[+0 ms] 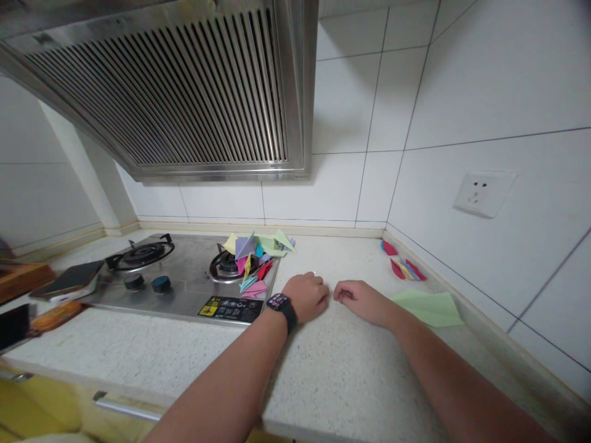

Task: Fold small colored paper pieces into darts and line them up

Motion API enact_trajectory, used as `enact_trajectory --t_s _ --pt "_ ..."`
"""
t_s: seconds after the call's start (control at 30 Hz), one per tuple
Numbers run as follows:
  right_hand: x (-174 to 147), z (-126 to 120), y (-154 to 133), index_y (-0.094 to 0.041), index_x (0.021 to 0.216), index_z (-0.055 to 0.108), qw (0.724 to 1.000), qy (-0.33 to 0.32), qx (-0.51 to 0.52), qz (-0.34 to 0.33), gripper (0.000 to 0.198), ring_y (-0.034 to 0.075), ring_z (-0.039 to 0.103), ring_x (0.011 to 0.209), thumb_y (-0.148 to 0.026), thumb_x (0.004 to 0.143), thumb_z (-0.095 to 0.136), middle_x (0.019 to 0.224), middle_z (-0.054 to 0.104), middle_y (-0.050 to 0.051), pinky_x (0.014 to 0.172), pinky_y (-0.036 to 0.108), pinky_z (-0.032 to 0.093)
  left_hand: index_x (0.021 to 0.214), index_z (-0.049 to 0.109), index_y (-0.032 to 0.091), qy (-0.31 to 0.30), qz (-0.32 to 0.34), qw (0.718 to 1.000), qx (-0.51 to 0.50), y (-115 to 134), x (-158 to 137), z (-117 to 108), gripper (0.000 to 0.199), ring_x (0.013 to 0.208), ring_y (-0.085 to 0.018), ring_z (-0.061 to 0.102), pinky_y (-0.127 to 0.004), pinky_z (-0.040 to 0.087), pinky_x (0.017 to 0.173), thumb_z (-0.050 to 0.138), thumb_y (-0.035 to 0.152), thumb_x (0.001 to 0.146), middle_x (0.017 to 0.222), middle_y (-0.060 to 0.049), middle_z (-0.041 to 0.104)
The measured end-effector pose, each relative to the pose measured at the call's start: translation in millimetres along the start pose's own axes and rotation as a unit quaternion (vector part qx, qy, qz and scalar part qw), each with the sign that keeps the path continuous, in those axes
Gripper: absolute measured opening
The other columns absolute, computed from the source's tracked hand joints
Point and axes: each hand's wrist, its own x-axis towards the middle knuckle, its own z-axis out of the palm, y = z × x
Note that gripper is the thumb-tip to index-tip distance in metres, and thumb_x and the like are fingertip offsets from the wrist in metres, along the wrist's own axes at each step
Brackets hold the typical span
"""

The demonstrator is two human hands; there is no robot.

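Left hand (308, 297), right hand (362, 300): fingers curling shut, possibly pinching something unseen, resting on surface (332, 363); folded papers (252, 261) at ten o'clock risking scorching on burner

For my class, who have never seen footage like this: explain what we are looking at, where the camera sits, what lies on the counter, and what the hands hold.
There is no machine here, only a person's two bare arms. The single picture comes from a camera worn on the head, looking forward and down, so the arms reach in from the bottom edge. The left hand, with a watch on its wrist, and the right hand rest curled on the speckled counter, almost touching. Whether they pinch something small between them cannot be told. Beside the right hand lies a green paper sheet. A heap of folded coloured papers covers the right burner of the gas hob, and a few more folded papers lie by the tiled wall. An extractor hood hangs above.
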Motion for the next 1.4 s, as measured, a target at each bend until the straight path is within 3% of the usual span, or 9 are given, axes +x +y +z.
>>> enact_trajectory --t_s 0.1,0.23,0.33,0.47,0.93,1.07,1.17,1.3,1.4 --pt "-0.3 0.5 3.1 -0.019 0.081 0.067 1.0 -0.003 0.006 0.012 0.025 0.015 0.061 0.073 -0.009 0.075 0.045 0.077 0.068 0.002 0.067 0.025 0.042 0.098 0.068 0.022 0.052 -0.126 0.99 0.031 -14.3 -2.7 -4.8 0.023 0.101 -0.026 0.051 -0.04 0.039 0.085 0.052 0.032 0.084 0.101 -0.01 0.062" --pt "-1.4 0.9 5.8 -0.019 0.081 0.068 1.0 -0.004 0.009 0.02 0.025 0.015 0.061 0.072 -0.009 0.075 0.046 0.077 0.069 0.002 0.066 0.024 0.042 0.103 0.066 0.021 0.088 -0.304 0.946 0.073 -45.5 -17.7 -8.1 0.028 0.108 -0.031 0.047 -0.045 0.035 0.09 0.049 0.034 0.085 0.109 -0.013 0.06" --pt "-2.3 0.6 6.1 -0.019 0.081 0.068 1.0 -0.003 0.006 0.018 0.024 0.015 0.061 0.074 -0.009 0.075 0.047 0.079 0.069 0.002 0.067 0.024 0.042 0.102 0.065 0.019 0.066 -0.381 0.919 0.079 -68.3 -31.2 -4.5 0.029 0.11 -0.033 0.046 -0.046 0.035 0.089 0.049 0.034 0.084 0.111 -0.015 0.06" --pt "-3.4 -0.1 6.2 -0.019 0.082 0.069 1.0 0.002 0.001 0.019 0.024 0.014 0.061 0.072 -0.009 0.075 0.048 0.079 0.069 0.002 0.066 0.024 0.041 0.108 0.062 0.018 0.038 -0.428 0.901 0.066 -85.8 -39.4 3.5 0.031 0.11 -0.035 0.047 -0.047 0.035 0.088 0.05 0.03 0.082 0.114 -0.016 0.06" --pt "-3.9 1.9 13.6 -0.019 0.084 0.07 1.0 -0.002 0.002 0.018 0.023 0.014 0.061 0.075 -0.01 0.077 0.051 0.084 0.071 0.003 0.068 0.024 0.042 0.105 0.064 0.02 -0.014 -0.435 0.899 0.043 -96.4 -40.0 7.3 0.03 0.106 -0.038 0.054 -0.047 0.038 0.084 0.055 0.03 0.078 0.104 -0.016 0.067" --pt "-5.2 2.1 13.2 -0.02 0.084 0.07 1.0 0.0 0.007 0.018 0.023 0.015 0.062 0.076 -0.01 0.077 0.051 0.085 0.071 0.003 0.068 0.024 0.042 0.106 0.064 0.019 0.042 -0.382 0.923 0.009 -92.8 -33.3 8.1 0.031 0.102 -0.034 0.058 -0.042 0.04 0.083 0.056 0.031 0.079 0.105 -0.016 0.067" --pt "-5.5 1.5 12.6 -0.019 0.084 0.07 1.0 0.004 0.013 0.014 0.023 0.015 0.062 0.076 -0.01 0.077 0.051 0.084 0.071 0.003 0.069 0.024 0.042 0.107 0.063 0.02 0.106 -0.328 0.936 -0.077 -85.8 -24.3 12.5 0.03 0.094 -0.027 0.061 -0.035 0.042 0.08 0.058 0.028 0.078 0.103 -0.013 0.067" --pt "-4.1 1.9 10.1 -0.019 0.086 0.069 0.999 0.029 0.032 0.009 0.022 0.013 0.059 0.072 -0.01 0.078 0.05 0.08 0.069 0.002 0.066 0.023 0.041 0.107 0.062 0.018 0.163 -0.279 0.921 -0.219 -70.9 -11.3 21.5 0.03 0.077 -0.019 0.062 -0.029 0.045 0.071 0.058 0.029 0.079 0.097 -0.008 0.068" --pt "-1.8 4.8 6.8 -0.019 0.092 0.067 0.996 0.061 0.064 0.028 0.022 0.012 0.056 0.067 -0.011 0.08 0.05 0.076 0.066 0.001 0.063 0.022 0.04 0.108 0.06 0.017 0.184 -0.259 0.885 -0.34 -57.2 -3.1 27.1 0.034 0.074 -0.016 0.061 -0.027 0.046 0.069 0.06 0.034 0.079 0.097 -0.007 0.067"
